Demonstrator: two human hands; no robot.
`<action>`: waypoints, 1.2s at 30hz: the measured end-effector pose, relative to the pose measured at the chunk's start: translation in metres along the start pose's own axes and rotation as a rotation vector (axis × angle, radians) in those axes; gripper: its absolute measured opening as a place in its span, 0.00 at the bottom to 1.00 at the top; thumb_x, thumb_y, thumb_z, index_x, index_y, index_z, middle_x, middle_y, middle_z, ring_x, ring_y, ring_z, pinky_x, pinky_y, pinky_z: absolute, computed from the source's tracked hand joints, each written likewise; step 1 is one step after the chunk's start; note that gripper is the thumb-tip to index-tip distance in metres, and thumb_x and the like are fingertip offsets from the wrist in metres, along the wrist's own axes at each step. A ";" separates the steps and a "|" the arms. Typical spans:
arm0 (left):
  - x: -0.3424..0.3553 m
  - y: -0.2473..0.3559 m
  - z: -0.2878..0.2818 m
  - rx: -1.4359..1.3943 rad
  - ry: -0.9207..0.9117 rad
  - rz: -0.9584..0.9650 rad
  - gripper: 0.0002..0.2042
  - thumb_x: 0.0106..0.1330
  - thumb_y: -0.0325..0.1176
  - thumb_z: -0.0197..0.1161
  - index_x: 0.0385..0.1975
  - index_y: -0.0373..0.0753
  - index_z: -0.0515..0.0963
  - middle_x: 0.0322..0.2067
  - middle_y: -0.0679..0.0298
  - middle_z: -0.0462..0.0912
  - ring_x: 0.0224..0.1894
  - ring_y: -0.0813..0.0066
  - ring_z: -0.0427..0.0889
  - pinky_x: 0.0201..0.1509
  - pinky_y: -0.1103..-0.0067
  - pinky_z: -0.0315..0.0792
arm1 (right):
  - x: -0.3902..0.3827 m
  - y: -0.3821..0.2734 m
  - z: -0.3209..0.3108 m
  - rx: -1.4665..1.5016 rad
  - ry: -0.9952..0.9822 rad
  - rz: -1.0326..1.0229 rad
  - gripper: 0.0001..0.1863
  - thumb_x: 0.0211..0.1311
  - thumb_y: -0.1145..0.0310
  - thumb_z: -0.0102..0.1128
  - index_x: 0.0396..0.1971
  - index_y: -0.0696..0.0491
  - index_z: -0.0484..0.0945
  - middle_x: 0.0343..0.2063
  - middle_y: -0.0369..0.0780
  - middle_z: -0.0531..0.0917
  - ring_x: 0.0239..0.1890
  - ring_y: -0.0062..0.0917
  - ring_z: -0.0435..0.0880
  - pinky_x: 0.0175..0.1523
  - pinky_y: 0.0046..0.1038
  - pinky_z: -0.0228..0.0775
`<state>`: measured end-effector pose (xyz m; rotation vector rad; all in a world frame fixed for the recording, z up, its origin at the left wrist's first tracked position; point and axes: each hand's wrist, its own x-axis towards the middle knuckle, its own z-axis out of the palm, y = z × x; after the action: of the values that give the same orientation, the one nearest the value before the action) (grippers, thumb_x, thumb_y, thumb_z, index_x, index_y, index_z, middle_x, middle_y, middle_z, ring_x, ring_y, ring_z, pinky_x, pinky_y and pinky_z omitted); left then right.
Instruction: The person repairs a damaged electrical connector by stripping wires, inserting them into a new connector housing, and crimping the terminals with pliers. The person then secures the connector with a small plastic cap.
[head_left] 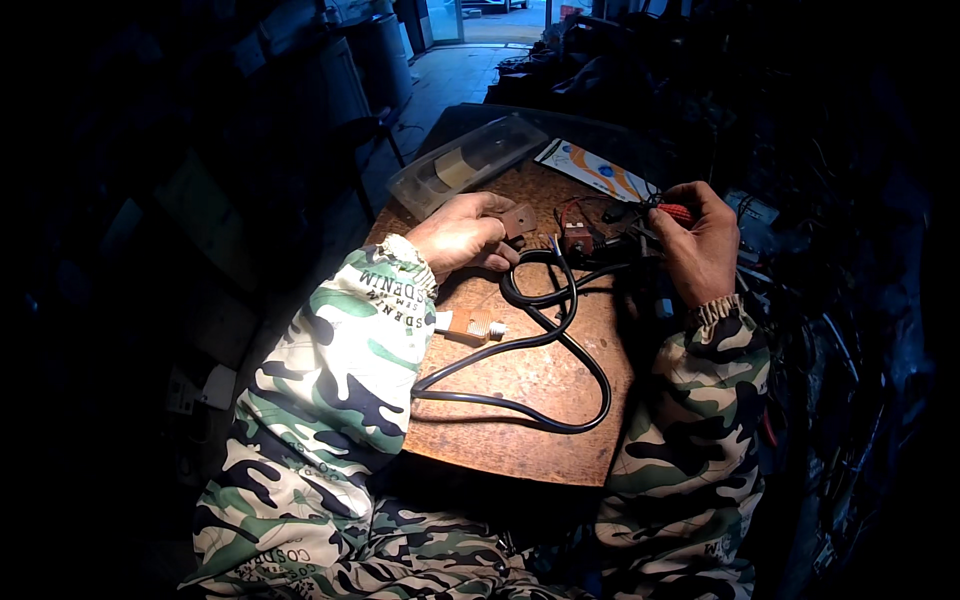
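My left hand (462, 236) is closed on a small brown block (519, 221) with a hole in it, pinched between thumb and fingers. Across the table, my right hand (700, 245) grips a thing with a red textured handle (679, 212); its far end is lost among dark items, so its kind is unclear. Between the hands sits a reddish-brown block (577, 237) with thin wires near it. A black cable (607, 385) loops over the tabletop, its stripped end showing blue beside the left fingers. Near my left sleeve lies a brown fitting (470, 325) with a threaded metal end.
The worn wooden table (520, 455) carries a clear plastic box (425, 180) at its far left and a white and orange card (598, 172) at the back. Dark clutter crowds the right side. A blue drum (380, 62) stands by the lit doorway far off.
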<state>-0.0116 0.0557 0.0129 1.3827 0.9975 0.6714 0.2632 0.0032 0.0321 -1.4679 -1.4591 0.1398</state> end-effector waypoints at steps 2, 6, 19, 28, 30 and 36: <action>0.000 -0.004 -0.004 -0.013 -0.001 0.000 0.24 0.71 0.25 0.50 0.64 0.20 0.59 0.46 0.49 0.78 0.41 0.72 0.83 0.43 0.82 0.82 | 0.000 0.010 0.011 -0.155 -0.039 -0.031 0.13 0.51 0.71 0.69 0.35 0.61 0.79 0.31 0.49 0.85 0.35 0.42 0.87 0.43 0.36 0.79; 0.004 -0.004 -0.003 -0.043 -0.035 -0.014 0.22 0.72 0.26 0.52 0.62 0.20 0.62 0.46 0.49 0.79 0.40 0.73 0.84 0.42 0.82 0.82 | -0.015 -0.001 0.021 -0.546 -0.102 -0.268 0.15 0.50 0.70 0.69 0.38 0.59 0.78 0.36 0.48 0.80 0.43 0.43 0.80 0.50 0.41 0.72; 0.002 -0.012 -0.006 0.015 -0.059 0.130 0.22 0.64 0.20 0.62 0.57 0.22 0.67 0.43 0.55 0.82 0.42 0.72 0.85 0.45 0.81 0.81 | -0.024 -0.013 0.095 0.009 -0.401 -0.398 0.15 0.55 0.71 0.68 0.41 0.61 0.82 0.35 0.50 0.82 0.39 0.47 0.82 0.44 0.40 0.74; 0.015 -0.025 -0.007 0.300 0.069 0.259 0.16 0.63 0.20 0.63 0.49 0.22 0.74 0.36 0.53 0.85 0.37 0.72 0.87 0.41 0.80 0.81 | -0.020 -0.012 0.084 0.212 -0.339 -0.194 0.15 0.59 0.70 0.67 0.44 0.61 0.81 0.38 0.51 0.84 0.41 0.45 0.84 0.45 0.36 0.77; 0.011 -0.024 -0.009 0.243 0.085 0.255 0.16 0.62 0.20 0.63 0.49 0.23 0.75 0.35 0.52 0.86 0.36 0.71 0.87 0.40 0.79 0.81 | -0.020 -0.012 0.086 0.115 -0.289 -0.227 0.15 0.59 0.71 0.66 0.45 0.62 0.81 0.39 0.51 0.84 0.41 0.46 0.85 0.46 0.36 0.77; 0.003 -0.014 -0.012 0.134 0.037 0.152 0.21 0.66 0.20 0.61 0.58 0.23 0.68 0.40 0.53 0.83 0.40 0.72 0.86 0.43 0.81 0.81 | -0.026 -0.013 0.092 -0.182 -0.244 -0.300 0.15 0.59 0.71 0.63 0.44 0.62 0.81 0.40 0.52 0.82 0.45 0.47 0.81 0.49 0.41 0.75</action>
<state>-0.0225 0.0625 -0.0006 1.5806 0.9882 0.7563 0.1845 0.0295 -0.0166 -1.3916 -1.9158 0.0008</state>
